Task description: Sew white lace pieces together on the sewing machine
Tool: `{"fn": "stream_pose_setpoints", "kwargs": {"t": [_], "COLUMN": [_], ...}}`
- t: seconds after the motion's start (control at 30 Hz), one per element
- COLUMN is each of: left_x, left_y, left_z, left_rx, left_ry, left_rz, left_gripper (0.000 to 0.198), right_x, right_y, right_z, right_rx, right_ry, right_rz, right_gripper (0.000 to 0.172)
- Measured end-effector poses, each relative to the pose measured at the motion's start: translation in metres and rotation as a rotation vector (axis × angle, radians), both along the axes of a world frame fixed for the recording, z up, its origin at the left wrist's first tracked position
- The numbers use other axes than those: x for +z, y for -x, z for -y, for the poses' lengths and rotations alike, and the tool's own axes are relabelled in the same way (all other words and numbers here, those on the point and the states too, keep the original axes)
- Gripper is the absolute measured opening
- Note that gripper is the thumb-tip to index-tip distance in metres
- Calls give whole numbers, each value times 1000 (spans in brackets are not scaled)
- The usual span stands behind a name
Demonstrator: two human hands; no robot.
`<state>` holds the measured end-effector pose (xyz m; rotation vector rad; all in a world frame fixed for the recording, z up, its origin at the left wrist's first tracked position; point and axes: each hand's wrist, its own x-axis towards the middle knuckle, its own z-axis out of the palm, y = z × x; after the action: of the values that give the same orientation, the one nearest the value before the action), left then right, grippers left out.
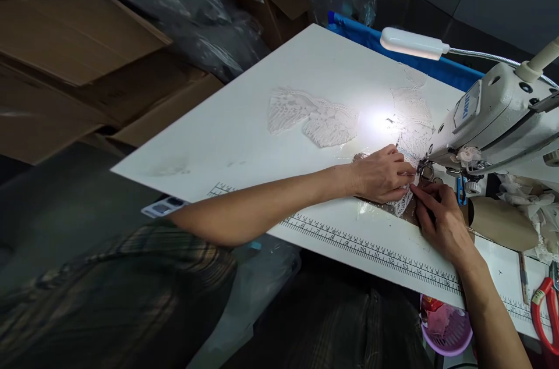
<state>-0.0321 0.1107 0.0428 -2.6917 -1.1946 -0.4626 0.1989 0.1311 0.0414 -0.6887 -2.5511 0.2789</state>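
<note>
White lace (400, 206) lies beside the needle area of a white sewing machine (489, 110). My left hand (382, 176) rests palm down over the lace, its fingers curled and gripping it just left of the presser foot (423, 167). From the near side, my right hand (445, 217) closes thumb and index finger at the lace edge. Both sets of fingertips almost meet in front of the foot. Brown material (367, 200) shows beneath the lace, partly hidden by my left hand. More lace (414, 107) spreads behind the foot.
A separate lace piece (314, 116) lies on the white table (244, 130). A lit lamp (413, 43) hangs above. Red-handled cutters (541, 311) lie at the right edge. A purple basket (452, 340) is below. Cardboard boxes (65, 37) stand left.
</note>
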Motion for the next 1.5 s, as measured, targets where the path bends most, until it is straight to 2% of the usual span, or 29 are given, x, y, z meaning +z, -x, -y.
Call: {"fn": "stream_pose_setpoints", "kwargs": {"t": [0.4,0.73,0.9,1.03,1.17,1.33,1.43,1.5], "left_x": [4,-2,-8,-10,-7,-2,8,15], "left_y": [-10,-18,-15,-4,7,21,26,26], "left_z": [2,-1,-3,-6,-15,-27,-26,-21], "left_rx": [158,278,258,235,305,331,350,287], "left_ry": [66,90,37,-17,-24,165,136,108], "left_rz": [-84,-3,72,187,218,139,142,143], "left_gripper": [39,42,40,37,41,40,38,36], "right_x": [0,-4,-5,-4,-5,-8,-10,-10], "right_y": [7,5,-1,-9,-11,-7,-7,-7], "right_z": [-7,-8,-8,-10,-12,-10,-10,-11], "right_rx": [-115,-117,-118,-217,-268,-272,-276,-279], "right_ry": [17,-18,94,176,192,186,201,214], "right_rz": [96,48,-19,-122,-147,-158,-168,-171], "right_gripper": [38,38,40,40,37,38,38,38]}}
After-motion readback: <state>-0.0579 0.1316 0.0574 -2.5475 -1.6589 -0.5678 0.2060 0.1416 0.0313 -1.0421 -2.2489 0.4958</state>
